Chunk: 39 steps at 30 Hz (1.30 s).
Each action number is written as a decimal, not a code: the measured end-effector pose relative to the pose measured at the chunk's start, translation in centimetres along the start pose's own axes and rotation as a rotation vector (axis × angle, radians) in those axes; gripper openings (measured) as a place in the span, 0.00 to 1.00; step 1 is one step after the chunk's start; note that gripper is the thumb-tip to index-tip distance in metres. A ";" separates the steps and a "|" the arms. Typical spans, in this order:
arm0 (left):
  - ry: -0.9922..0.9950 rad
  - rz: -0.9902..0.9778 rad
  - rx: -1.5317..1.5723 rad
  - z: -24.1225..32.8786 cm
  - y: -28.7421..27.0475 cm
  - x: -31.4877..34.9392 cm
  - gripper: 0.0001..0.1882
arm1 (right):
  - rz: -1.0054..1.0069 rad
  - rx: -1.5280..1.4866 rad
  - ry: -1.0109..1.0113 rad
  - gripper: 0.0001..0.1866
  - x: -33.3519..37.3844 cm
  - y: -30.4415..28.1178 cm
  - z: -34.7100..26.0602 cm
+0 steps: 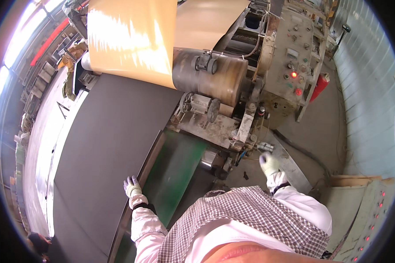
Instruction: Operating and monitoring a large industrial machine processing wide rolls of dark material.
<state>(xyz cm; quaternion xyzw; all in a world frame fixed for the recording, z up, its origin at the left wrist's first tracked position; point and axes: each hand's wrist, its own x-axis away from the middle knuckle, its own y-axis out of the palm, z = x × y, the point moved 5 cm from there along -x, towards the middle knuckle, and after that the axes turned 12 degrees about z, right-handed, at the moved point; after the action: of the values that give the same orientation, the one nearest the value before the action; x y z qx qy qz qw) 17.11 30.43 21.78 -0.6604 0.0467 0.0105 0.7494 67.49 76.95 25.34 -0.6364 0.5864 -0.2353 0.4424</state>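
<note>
A white work glove covers my left hand (132, 187), its fingers stretched out and apart. It rests at the edge of a wide dark grey sheet (114, 127), beside a dark strip (139, 175) that runs along the sheet. Off to the right, my gloved right hand (268, 165) is held with its fingers curled in. Just beyond it is a small metal fitting (265, 146) on the machine's side. Whether anything is inside those fingers is hidden. Between my hands lies a green belt (175, 168).
Glossy tan sheeting (131, 39) passes over a large roller (210, 74) ahead. A control panel (292, 57) with lit red lamps stands at the far right. A grey metal plate (289, 164) is by my right arm. Another cabinet (360, 219) with red lights stands near right.
</note>
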 end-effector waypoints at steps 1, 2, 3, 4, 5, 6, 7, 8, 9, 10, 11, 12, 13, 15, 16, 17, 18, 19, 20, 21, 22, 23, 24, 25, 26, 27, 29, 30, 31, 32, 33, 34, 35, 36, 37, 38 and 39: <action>-0.001 0.013 -0.006 0.0 -0.2 0.1 0.31 | 0.136 -0.042 -0.103 0.08 -2.4 -2.3 -2.6; 0.028 0.055 0.020 0.3 -0.5 0.1 0.31 | 0.376 -0.287 -0.219 0.09 -4.8 -5.0 -5.8; 0.006 0.024 0.013 0.3 -0.4 0.1 0.32 | 0.429 -0.363 -0.279 0.11 -7.3 -7.0 -8.5; -0.013 0.004 -0.013 0.4 -0.4 0.1 0.32 | 0.410 -0.375 -0.304 0.13 -9.7 -8.8 -11.2; -0.036 -0.015 -0.012 0.4 -0.4 0.0 0.32 | 0.472 -0.310 -0.397 0.17 -11.6 -10.6 -14.2; -0.033 -0.006 0.022 0.6 -0.4 0.0 0.32 | 0.463 -0.238 -0.465 0.20 -13.5 -11.8 -17.1; -0.030 -0.011 0.030 0.6 -0.4 0.0 0.33 | 0.455 -0.275 -0.491 0.23 -15.0 -13.0 -19.6; -0.058 -0.049 -0.001 0.4 -0.1 0.0 0.33 | 0.488 -0.316 -0.504 0.25 -16.1 -14.2 -21.7; -0.042 -0.045 -0.011 0.4 0.1 0.1 0.33 | 0.379 -0.239 -0.469 0.27 -17.4 -14.6 -23.1; 0.004 -0.020 0.016 0.4 0.1 0.1 0.33 | 0.288 -0.236 -0.385 0.28 -18.8 -14.7 -24.2; -0.027 -0.043 -0.022 -0.2 0.5 0.3 0.33 | 0.255 -0.179 -0.380 0.29 -19.9 -14.9 -25.4; -0.008 -0.022 -0.029 -0.6 0.6 0.4 0.33 | 0.246 -0.133 -0.388 0.30 -20.8 -15.1 -26.3; 0.037 0.023 -0.007 -0.9 0.5 0.6 0.33 | 0.226 -0.124 -0.376 0.30 -21.3 -15.1 -26.8; 0.026 0.009 -0.043 -2.3 0.6 1.0 0.33 | 0.217 -0.109 -0.392 0.30 -22.0 -14.8 -27.8; 0.078 0.051 -0.018 -2.5 0.2 1.2 0.32 | 0.219 -0.120 -0.414 0.30 -22.3 -14.6 -28.1; 0.086 0.060 -0.008 -3.1 -0.3 1.6 0.32 | 0.202 -0.128 -0.404 0.30 -22.5 -14.4 -28.2; 0.033 0.028 -0.054 -3.7 -0.5 1.9 0.32 | 0.180 -0.135 -0.393 0.29 -22.7 -14.1 -28.2; 0.046 0.044 -0.037 -4.0 -1.2 2.3 0.32 | 0.178 -0.164 -0.418 0.29 -22.7 -13.8 -28.3; 0.064 0.050 -0.008 -4.0 -1.7 2.6 0.32 | 0.210 -0.181 -0.460 0.29 -22.8 -13.6 -28.5; 0.071 0.101 0.016 -4.0 -2.4 3.1 0.32 | 0.247 -0.138 -0.449 0.28 -22.8 -13.3 -28.4; 0.083 0.135 0.035 -4.0 -3.0 3.2 0.30 | 0.329 -0.154 -0.542 0.28 -22.4 -13.0 -28.9; 0.112 0.218 0.169 -4.1 -3.7 3.7 0.28 | 0.398 -0.104 -0.612 0.27 -21.9 -12.9 -29.0; 0.130 0.257 0.218 -4.5 -4.3 3.9 0.27 | 0.506 -0.124 -0.826 0.27 -20.4 -12.6 -29.9; 0.123 0.296 0.255 -5.4 -4.7 4.5 0.28 | 0.253 -0.331 -0.767 0.26 -19.9 -11.3 -29.9; 0.164 0.370 0.194 -6.2 -5.2 5.1 0.27 | 0.181 -0.387 -0.731 0.25 -19.0 -9.7 -30.5; 0.163 0.436 0.197 -7.5 -5.9 5.5 0.28 | 0.059 -0.472 -0.646 0.25 -18.1 -8.1 -31.0; 0.003 0.448 0.178 -11.6 -6.3 6.2 0.31 | -0.077 -0.374 -0.519 0.26 -15.7 -4.8 -32.1; -0.044 0.458 0.175 -14.0 -6.6 6.7 0.32 | -0.162 -0.396 -0.479 0.25 -13.8 -2.8 -32.8; -0.083 0.446 0.075 -16.4 -6.7 7.0 0.31 | -0.176 -0.444 -0.520 0.25 -11.4 -1.1 -33.7; -0.124 0.422 0.053 -18.9 -6.6 7.4 0.31 | -0.179 -0.342 -0.563 0.24 -9.0 0.4 -33.9; -0.166 0.458 0.021 -21.5 -7.3 8.4 0.32 | -0.226 -0.344 -0.626 0.23 -6.4 1.8 -34.9; -0.161 0.535 0.013 -24.1 -7.6 9.5 0.32 | -0.309 -0.397 -0.680 0.23 -3.2 3.4 -35.6; -0.180 0.573 -0.027 -26.5 -7.8 10.0 0.32 | -0.305 -0.464 -0.894 0.22 -0.1 4.5 -37.3; -0.181 0.578 -0.047 -29.2 -8.1 10.3 0.31 | -0.495 -0.483 -0.795 0.21 2.6 6.0 -37.6; -0.195 0.587 -0.046 -31.3 -8.2 10.5 0.31 | -0.519 -0.466 -0.882 0.20 5.4 7.1 -38.9; -0.184 0.519 -0.103 -33.1 -8.0 10.1 0.31 | -0.525 -0.506 -0.975 0.21 8.8 7.9 -40.7; -0.174 0.404 -0.095 -34.2 -7.3 9.6 0.31 | -0.563 -0.468 -0.994 0.22 11.3 10.1 -41.3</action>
<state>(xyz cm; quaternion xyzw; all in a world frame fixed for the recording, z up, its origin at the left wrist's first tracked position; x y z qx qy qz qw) 25.34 -4.83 23.99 -0.6688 0.1128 0.2194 0.7013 30.54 55.07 34.99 -0.8806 0.1555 0.1164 0.4323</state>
